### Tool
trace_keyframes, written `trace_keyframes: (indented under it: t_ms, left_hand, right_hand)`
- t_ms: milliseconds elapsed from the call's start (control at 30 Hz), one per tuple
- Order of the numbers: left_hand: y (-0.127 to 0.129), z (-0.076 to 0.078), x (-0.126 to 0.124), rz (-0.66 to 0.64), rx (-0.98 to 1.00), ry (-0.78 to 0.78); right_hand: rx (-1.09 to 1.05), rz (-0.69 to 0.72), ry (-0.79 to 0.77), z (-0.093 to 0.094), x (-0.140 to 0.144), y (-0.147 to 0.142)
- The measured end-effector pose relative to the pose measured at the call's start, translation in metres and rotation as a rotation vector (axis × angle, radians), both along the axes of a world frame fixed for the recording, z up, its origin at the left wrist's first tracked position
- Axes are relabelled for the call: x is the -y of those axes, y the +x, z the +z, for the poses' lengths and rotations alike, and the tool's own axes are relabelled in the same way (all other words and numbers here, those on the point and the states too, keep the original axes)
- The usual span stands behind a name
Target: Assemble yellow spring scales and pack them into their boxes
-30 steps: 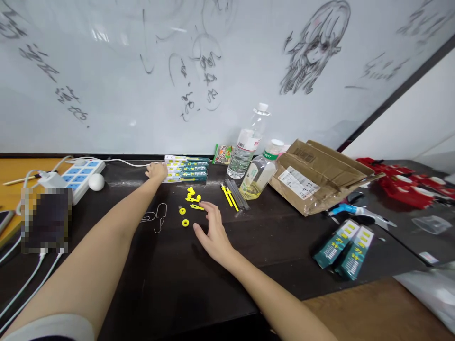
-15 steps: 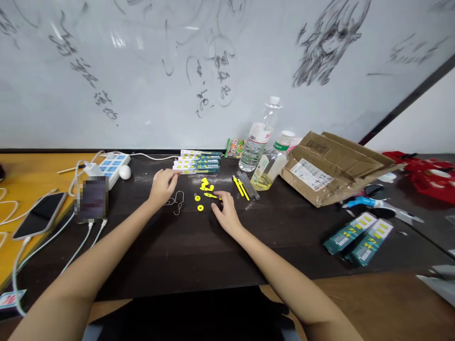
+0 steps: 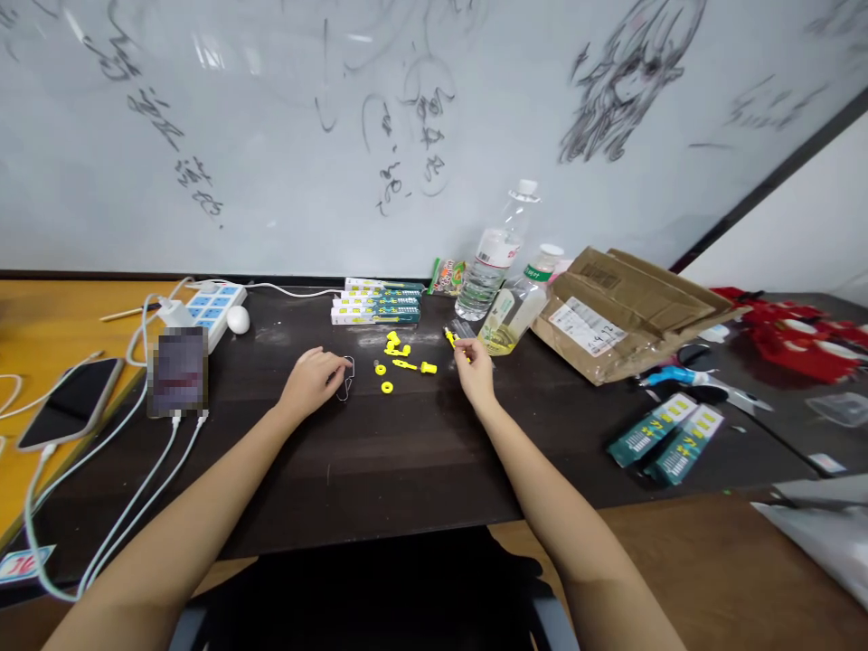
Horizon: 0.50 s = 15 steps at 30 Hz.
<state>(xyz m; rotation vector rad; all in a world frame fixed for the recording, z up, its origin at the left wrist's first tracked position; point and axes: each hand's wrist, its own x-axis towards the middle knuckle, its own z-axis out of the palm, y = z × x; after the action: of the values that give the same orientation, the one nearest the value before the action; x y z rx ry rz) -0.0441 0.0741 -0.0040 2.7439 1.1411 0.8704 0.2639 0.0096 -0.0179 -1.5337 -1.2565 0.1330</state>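
Left hand (image 3: 310, 380) fingers curl on a bent wire clip (image 3: 347, 378); right hand (image 3: 475, 369) pinches a yellow pen-like stick (image 3: 451, 339); small yellow plastic parts (image 3: 400, 358) lie loose between them.

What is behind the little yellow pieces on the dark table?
Behind the yellow pieces lies a stack of green and white boxes, close to the whiteboard. What the boxes hold is hidden, since they are shut. The left hand touches a wire clip.

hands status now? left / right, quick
Left hand: curled, fingers on the wire clip; whether it grips it cannot be told.
Right hand: fingers closing on a yellow stick; firm hold unclear.
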Motion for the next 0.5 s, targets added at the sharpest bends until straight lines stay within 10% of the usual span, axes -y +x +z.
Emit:
trace_keyframes:
  t_ms: [267, 500]
  left_hand:
    - [0.006, -0.001, 0.006, -0.150, -0.116, -0.031]
    - [0.005, -0.003, 0.005, -0.169, -0.125, -0.040]
  right_hand:
    - [0.326, 0.128, -0.117, 0.005, 0.011, -0.017]
    - [0.655, -0.247, -0.358, 0.011, 0.012, 0.020]
